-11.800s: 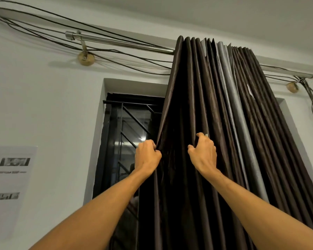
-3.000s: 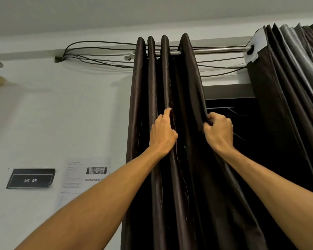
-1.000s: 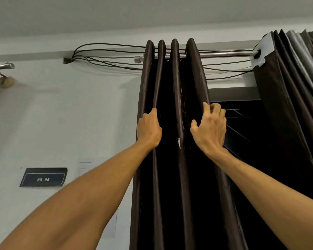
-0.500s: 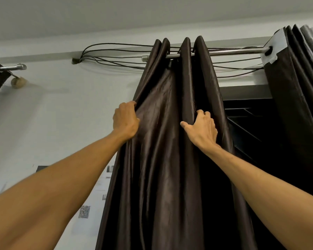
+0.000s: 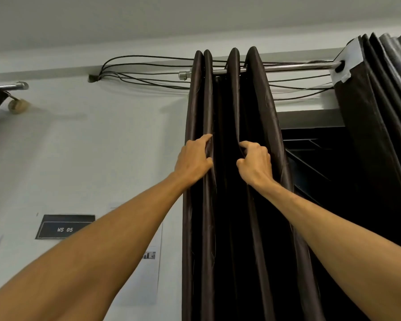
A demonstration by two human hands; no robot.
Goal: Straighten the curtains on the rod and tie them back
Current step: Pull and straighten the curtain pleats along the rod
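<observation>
Below the metal rod (image 5: 299, 66), on the dark brown curtain (image 5: 261, 100) bunched in 4 folds, 1 fold is pinched by the left hand (image 5: 193, 158) and another apparently clenched in the right hand (image 5: 255, 162).

Curtain (image 5: 229, 228) on rod (image 5: 299, 66), sign (image 5: 65, 227) L, maybe window (image 5: 315, 154) R

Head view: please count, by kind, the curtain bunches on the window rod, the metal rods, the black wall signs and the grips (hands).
Curtain bunches: 2, left bunch, right bunch
Metal rods: 2, window rod, far-left rod
Black signs: 1, WS 05 sign
Grips (hands): 2, left grip, right grip
Total: 7
</observation>
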